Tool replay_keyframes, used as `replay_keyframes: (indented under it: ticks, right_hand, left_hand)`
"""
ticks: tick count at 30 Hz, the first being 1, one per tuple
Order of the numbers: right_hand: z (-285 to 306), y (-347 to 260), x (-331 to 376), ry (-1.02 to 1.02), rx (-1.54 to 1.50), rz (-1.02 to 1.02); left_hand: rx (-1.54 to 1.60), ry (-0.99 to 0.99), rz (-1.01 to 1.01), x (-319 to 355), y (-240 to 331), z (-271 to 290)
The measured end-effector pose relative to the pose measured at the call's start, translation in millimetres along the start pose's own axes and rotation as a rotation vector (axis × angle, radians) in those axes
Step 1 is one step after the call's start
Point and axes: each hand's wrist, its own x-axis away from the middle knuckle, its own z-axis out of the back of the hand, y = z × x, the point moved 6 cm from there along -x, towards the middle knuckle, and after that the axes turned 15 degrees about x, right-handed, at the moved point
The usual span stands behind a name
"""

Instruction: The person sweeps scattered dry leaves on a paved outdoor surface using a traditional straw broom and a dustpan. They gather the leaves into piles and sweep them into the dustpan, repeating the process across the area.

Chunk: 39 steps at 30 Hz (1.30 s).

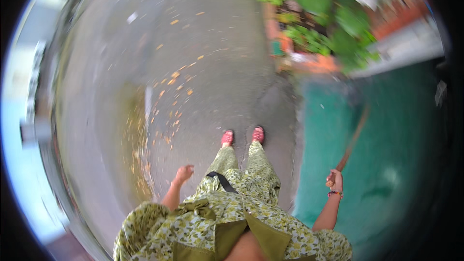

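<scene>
Right hand point(335, 180) clamped on the long brown wooden stick point(353, 140), which angles toward one o'clock over green ground; left hand point(184, 172) open, empty; apparently carrying; next, a firm grip matters.

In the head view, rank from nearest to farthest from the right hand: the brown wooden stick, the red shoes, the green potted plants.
1. Brown wooden stick, gripped in the right hand.
2. Red shoes, to its left on the pavement.
3. Green potted plants, far ahead at the top.
</scene>
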Motion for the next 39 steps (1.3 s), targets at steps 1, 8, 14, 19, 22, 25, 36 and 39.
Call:
replay_keyframes:
  ticks: [1,8,14,19,22,25,36,39]
  right_hand:
    - [3.2,-10.3,-36.6,-0.051,-0.209,0.027]
    - [-241.4,33.5,-66.4,-0.542,0.129,-0.137]
    - [-437.8,132.2,60.1,-0.854,0.58,-0.248]
    - [-518.1,111.8,78.5,-1.072,0.702,-0.401]
    - [-529.4,131.3,131.9,-1.173,0.438,-0.64]
    - [-537.8,143.4,163.8,-0.995,0.409,-0.432]
    - [-709.5,259.6,173.3,-0.592,0.761,-0.402]
    - [-782.2,354.6,212.7,-0.759,0.918,-0.497]
  left_hand:
    - [-0.011,0.038,0.001,10.6,34.4,12.9]
    - [0.422,0.346,0.1,92.2,71.2,31.6]
    - [1.275,0.174,0.285,56.6,111.9,-11.6]
    - [1.648,-0.265,0.466,-35.3,134.5,-19.6]
    - [1.573,-0.312,0.457,-88.5,165.2,-2.5]
    - [1.817,-0.117,0.412,-132.8,179.5,-12.0]
    - [1.822,-0.626,0.364,-199.0,35.5,14.2]
    - [2.142,-0.302,0.408,-198.1,-88.5,74.0]
